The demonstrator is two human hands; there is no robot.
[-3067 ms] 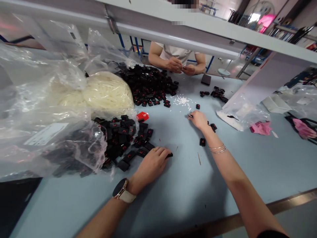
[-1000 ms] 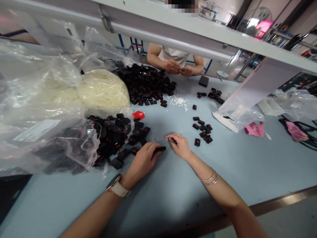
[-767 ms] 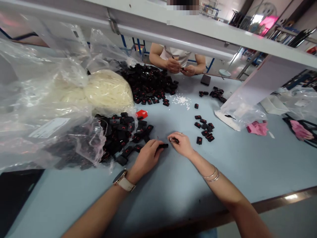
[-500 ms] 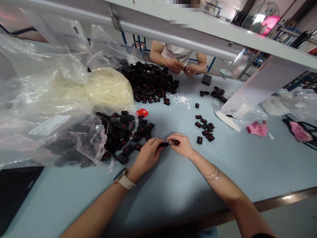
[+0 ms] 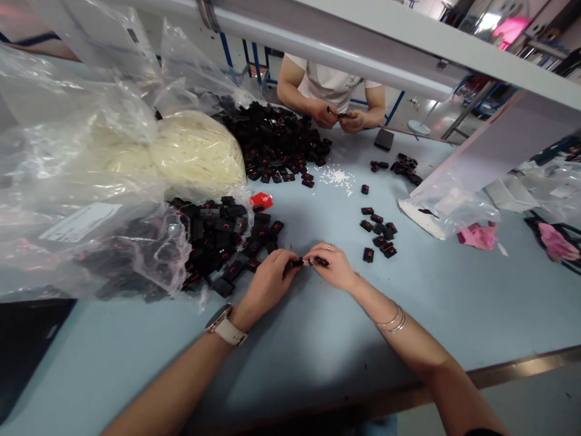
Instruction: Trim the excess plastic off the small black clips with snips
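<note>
My left hand is closed around a small black plastic part, most of it hidden by the fingers. Close beside it, my right hand grips a small dark tool with a shiny metallic end. That end points at the black part; whether they touch I cannot tell. Left of my left hand lies a heap of black plastic parts with red marks, partly inside a clear plastic bag. Several similar black parts lie loose beyond my right hand.
A bag of pale yellow pieces stands at the left. Farther back are a larger black pile, scattered white bits and a red tag. A co-worker's hands hold something dark across the table. A white shelf crosses overhead.
The view has shifted slightly. My hands stay together at nearly the same spot, and less of the black part shows past my left fingers. Across the table, the co-worker's hands have changed position a little.
</note>
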